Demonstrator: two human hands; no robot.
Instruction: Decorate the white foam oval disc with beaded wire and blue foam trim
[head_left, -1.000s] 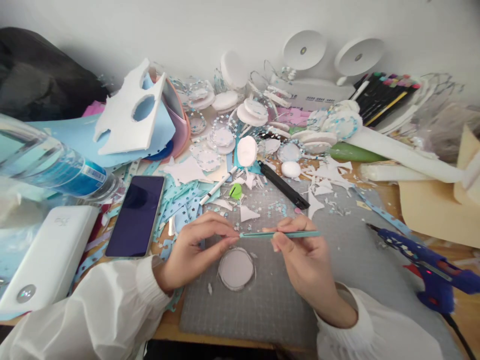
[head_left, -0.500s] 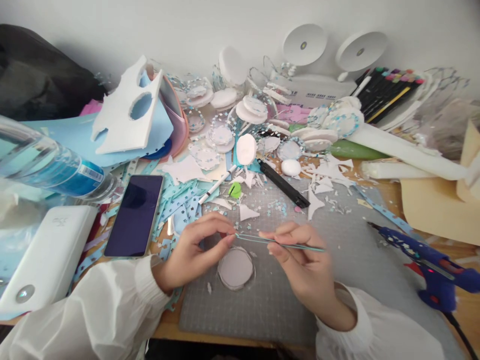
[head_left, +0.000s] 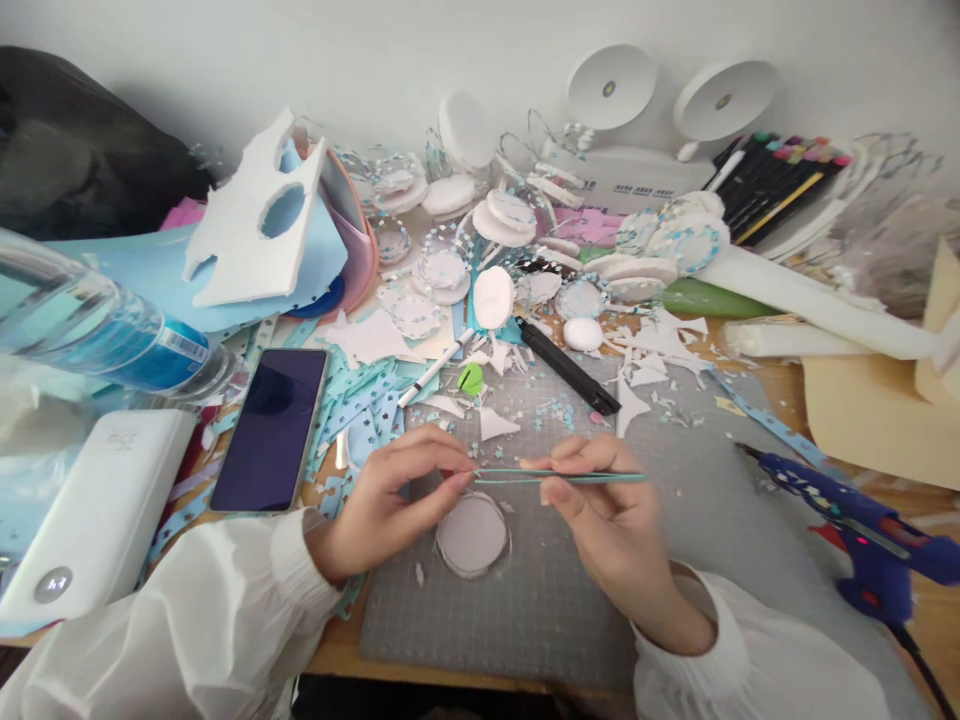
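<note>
Grip: left hand and right hand pinch thin teal strip, blurred.

- Just below the middle of the frame, the left hand pinches one end of a thin teal paper strip between thumb and forefinger.
- The right hand grips the same strip further along. The strip lies almost level and may be two layers, though blur makes that hard to tell.
- Under the strip, between the hands, a round white foam disc lies on a grey gridded cutting mat.
- At centre left, a dark-screened smartphone lies beside a white power bank.
- At lower right, a blue hot-glue gun lies on the mat's edge.
- Above the hands, a black utility knife lies among white scraps.
</note>
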